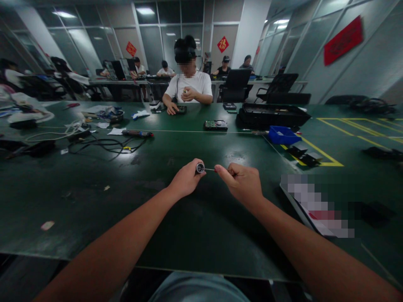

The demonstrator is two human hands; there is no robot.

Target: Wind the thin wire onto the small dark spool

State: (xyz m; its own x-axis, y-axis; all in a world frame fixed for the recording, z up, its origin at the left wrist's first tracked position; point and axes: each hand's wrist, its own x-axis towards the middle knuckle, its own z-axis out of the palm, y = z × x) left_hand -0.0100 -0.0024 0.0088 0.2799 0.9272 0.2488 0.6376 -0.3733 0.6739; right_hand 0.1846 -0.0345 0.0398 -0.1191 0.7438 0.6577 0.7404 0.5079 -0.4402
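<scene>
Head view: my left hand (186, 179), at seven o'clock, could let the round metal part (200, 168) turn, and the thin shaft (210, 170) would scratch it, if both hands lose their common line. The left fingers are curled around this part, near six o'clock; at four o'clock, my right hand (247, 184) is clenched on the handle (231, 172), which I see only partly

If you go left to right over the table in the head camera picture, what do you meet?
Pale scrap, black cables, left hand with a round piece, thin metal rod, right hand, blue tray.
</scene>
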